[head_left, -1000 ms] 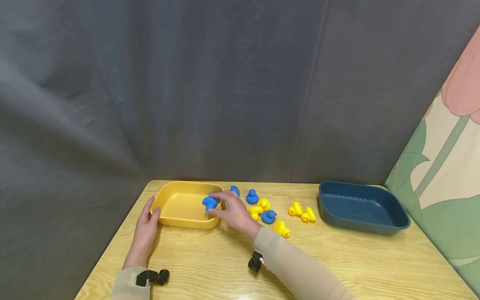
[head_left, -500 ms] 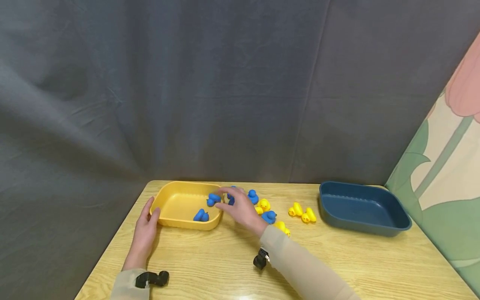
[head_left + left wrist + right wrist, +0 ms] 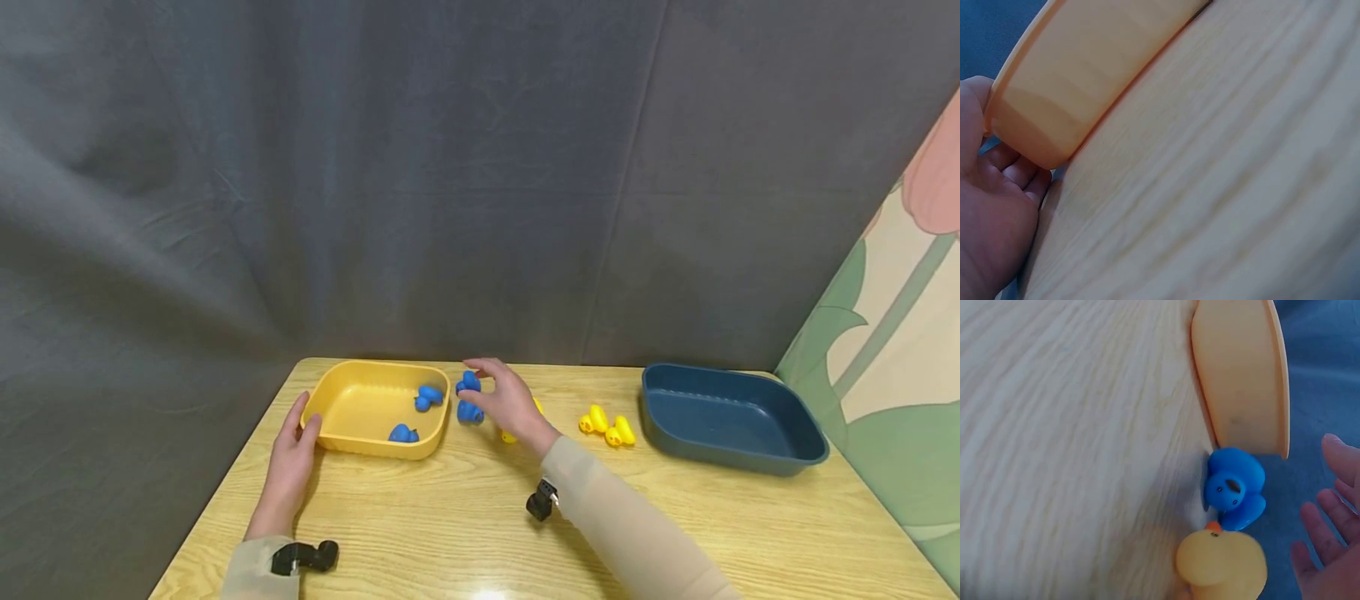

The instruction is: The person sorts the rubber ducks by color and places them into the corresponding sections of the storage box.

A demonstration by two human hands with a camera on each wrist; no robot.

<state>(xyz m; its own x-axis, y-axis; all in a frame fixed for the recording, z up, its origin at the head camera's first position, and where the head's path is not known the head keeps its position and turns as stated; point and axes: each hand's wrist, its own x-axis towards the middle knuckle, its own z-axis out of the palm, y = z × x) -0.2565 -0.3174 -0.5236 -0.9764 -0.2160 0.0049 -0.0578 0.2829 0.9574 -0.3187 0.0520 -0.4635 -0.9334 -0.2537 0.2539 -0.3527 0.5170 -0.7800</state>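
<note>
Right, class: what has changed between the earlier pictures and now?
Two blue ducks, let go by the right hand, now lie in the yellow tray. That hand moved right, out beyond the yellow tray. The left hand still holds the yellow tray; the blue tray stayed put.

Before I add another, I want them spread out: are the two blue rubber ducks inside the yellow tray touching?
Apart. The head view shows bare yellow tray between the far blue rubber duck and the near blue rubber duck.
</note>
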